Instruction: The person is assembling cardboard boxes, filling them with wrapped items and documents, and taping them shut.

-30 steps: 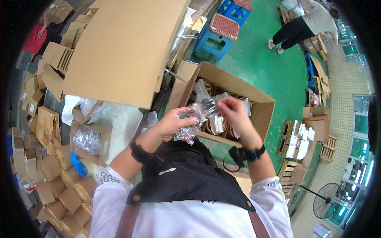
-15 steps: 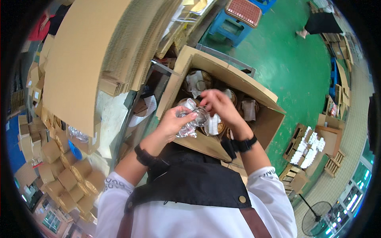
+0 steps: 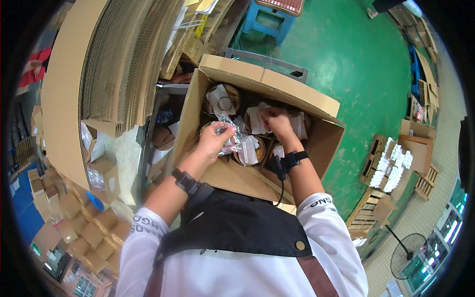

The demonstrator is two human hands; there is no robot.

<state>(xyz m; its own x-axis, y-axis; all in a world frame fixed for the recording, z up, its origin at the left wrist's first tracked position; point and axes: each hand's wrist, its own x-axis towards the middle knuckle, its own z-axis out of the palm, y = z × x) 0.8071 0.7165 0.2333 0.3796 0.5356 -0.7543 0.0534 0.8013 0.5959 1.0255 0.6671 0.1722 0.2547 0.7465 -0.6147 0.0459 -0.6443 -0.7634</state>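
An open cardboard box (image 3: 269, 74) stands in front of me. Inside are several round woven baskets (image 3: 236, 94) with white paper-like pieces on top. One clear ring-shaped piece (image 3: 225, 103) rests on the white piece at the far left. Above the box's left side, my left hand (image 3: 213, 141) is closed on crinkled clear plastic packets (image 3: 231, 132). My right hand (image 3: 278, 123) reaches down into the middle of the box, fingers bent together by the white piece (image 3: 257, 119) of a middle basket. Its fingertips are partly hidden, so what they hold cannot be made out.
Stacked flat cardboard sheets (image 3: 131, 64) rise to the left. A blue stool (image 3: 269, 22) stands beyond the box on the green floor (image 3: 346, 54). Wooden pallets (image 3: 366, 205) and a black fan (image 3: 408, 255) are on the right, with many cartons (image 3: 91, 235) at lower left.
My right hand has gone from beside the left hand down into the box's middle. The left hand still holds clear plastic. The whole view has shifted, with the box now further left.
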